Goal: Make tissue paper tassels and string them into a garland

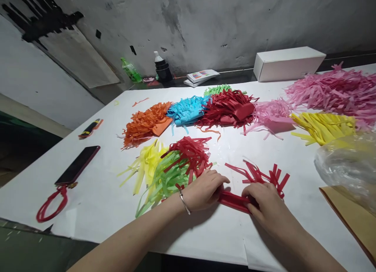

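Observation:
A strip of red fringed tissue paper [234, 201] stretches between my two hands, just above the white-covered table. My left hand [205, 189], with a silver bangle at its wrist, is closed on the strip's left end. On the other end my right hand [263, 199] grips with thumb and bent fingers. Cut red fringes stick out beyond both hands. Beside my left hand lie a green fringed bundle [169, 174] and a yellow fringed bundle [147, 162], partly under red fringes [190, 152]. The fingertips of my left hand are partly hidden.
Fringed bundles in orange [147, 123], blue [188, 108], dark red [230, 107], pink [272, 113] and yellow [326, 127] lie farther back. A phone [78, 165] and a cutter [89, 128] are at left. Clear plastic [346, 158] and brown card [346, 209] are at right; a white box [288, 64] stands behind.

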{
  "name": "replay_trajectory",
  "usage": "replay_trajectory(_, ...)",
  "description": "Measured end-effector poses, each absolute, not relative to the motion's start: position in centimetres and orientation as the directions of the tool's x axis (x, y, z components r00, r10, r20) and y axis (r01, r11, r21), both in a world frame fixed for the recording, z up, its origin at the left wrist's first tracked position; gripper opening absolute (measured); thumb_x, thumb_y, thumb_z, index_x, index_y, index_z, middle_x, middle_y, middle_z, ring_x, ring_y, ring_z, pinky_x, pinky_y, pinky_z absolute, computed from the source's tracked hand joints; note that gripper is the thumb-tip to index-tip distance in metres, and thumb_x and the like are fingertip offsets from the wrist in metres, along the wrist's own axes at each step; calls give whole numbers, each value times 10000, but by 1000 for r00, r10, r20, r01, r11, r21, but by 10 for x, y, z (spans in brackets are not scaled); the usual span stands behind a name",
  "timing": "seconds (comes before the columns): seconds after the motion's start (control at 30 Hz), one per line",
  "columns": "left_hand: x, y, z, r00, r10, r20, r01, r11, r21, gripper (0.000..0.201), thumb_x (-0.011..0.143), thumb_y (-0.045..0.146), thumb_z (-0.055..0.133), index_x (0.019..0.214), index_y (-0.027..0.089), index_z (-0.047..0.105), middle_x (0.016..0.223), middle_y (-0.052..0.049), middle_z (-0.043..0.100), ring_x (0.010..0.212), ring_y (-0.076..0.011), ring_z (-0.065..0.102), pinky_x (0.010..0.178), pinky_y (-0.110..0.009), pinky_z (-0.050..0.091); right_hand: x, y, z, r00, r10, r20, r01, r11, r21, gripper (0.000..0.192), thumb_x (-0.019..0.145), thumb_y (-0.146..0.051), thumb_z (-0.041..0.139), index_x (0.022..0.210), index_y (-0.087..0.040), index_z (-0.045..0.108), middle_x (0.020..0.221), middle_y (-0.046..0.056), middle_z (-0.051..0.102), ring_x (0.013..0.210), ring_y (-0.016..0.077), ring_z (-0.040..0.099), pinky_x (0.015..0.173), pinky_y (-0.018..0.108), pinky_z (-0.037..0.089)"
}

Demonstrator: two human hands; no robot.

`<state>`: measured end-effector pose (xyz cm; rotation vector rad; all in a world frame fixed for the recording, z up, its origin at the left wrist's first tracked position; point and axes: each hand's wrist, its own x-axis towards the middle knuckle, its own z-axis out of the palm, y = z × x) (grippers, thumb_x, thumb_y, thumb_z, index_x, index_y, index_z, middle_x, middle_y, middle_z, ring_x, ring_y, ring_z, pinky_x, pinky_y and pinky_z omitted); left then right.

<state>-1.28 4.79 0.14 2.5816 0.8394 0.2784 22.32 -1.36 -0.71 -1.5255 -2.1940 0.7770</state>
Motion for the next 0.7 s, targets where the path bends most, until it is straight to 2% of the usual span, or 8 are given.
replay_trajectory(0.13, -17, 44, 3, 866, 487, 115, 450, -858, 248, 118, 884, 87, 550, 912, 196, 585, 962, -58, 651, 921, -220, 550, 858, -354, 404, 222, -26, -14, -372, 898, 236, 673, 436, -598, 232, 899, -56, 495, 872, -238, 636, 823, -2, 619, 772, 196, 486, 818, 374, 309)
replay_trajectory(0.2, -17, 43, 6, 882, 447, 146, 417, -887, 200, 88, 911, 111, 554, 931, 192, 584, 1049, -72, 654, 1002, -236, 541, 925, -374, 381, 220, -29, -16, -360, 871, 335, 644, 492, -586, 239, 892, -46, 502, 861, -234, 646, 797, 0, 603, 763, 195, 474, 831, 375, 307)
replay_trajectory(0.27, -16, 43, 8, 890, 434, 139, 396, -888, 234, 152, 909, 104, 560, 1039, 184, 569, 1133, -77, 647, 1042, -228, 543, 945, -358, 372, 219, -30, -17, -347, 866, 360, 636, 499, -589, 247, 879, -30, 505, 847, -228, 650, 790, 2, 598, 766, 195, 473, 839, 375, 306)
replay_trajectory(0.37, -12, 45, 11, 895, 442, 61, 408, -867, 287, 310, 857, 88, 592, 1147, 183, 537, 1066, -57, 662, 931, -201, 574, 837, -326, 388, 219, -29, -16, -353, 867, 351, 632, 498, -594, 259, 866, -12, 497, 830, -222, 643, 783, 1, 589, 754, 189, 472, 859, 381, 305)
replay_trajectory(0.47, -12, 48, 10, 905, 425, 11, 410, -879, 245, 187, 813, 89, 611, 960, 197, 571, 854, -13, 652, 802, -190, 552, 781, -339, 363, 220, -29, -16, -358, 862, 360, 638, 507, -579, 253, 869, -4, 487, 850, -214, 626, 790, 2, 588, 753, 188, 470, 855, 374, 310)
replay_trajectory(0.53, -14, 48, 7, 906, 423, 31, 405, -884, 233, 142, 797, 70, 601, 819, 198, 542, 762, 7, 620, 758, -177, 527, 781, -346, 348, 220, -30, -16, -358, 858, 369, 641, 513, -571, 245, 879, 1, 477, 882, -205, 609, 808, 7, 592, 765, 188, 474, 847, 367, 316)
replay_trajectory(0.6, -17, 48, 4, 898, 434, 73, 411, -885, 217, 150, 811, 61, 581, 779, 198, 527, 752, 7, 609, 755, -173, 514, 798, -352, 345, 220, -31, -16, -365, 849, 381, 634, 526, -566, 232, 892, -4, 476, 903, -197, 603, 824, 12, 590, 775, 187, 478, 847, 367, 321)
replay_trajectory(0.7, -20, 45, 0, 906, 409, 111, 391, -908, 152, 132, 885, 87, 556, 813, 197, 550, 859, -22, 637, 810, -185, 518, 827, -359, 355, 219, -32, -16, -390, 828, 402, 624, 559, -546, 218, 912, -29, 482, 868, -193, 619, 810, 21, 567, 766, 185, 468, 818, 362, 334)
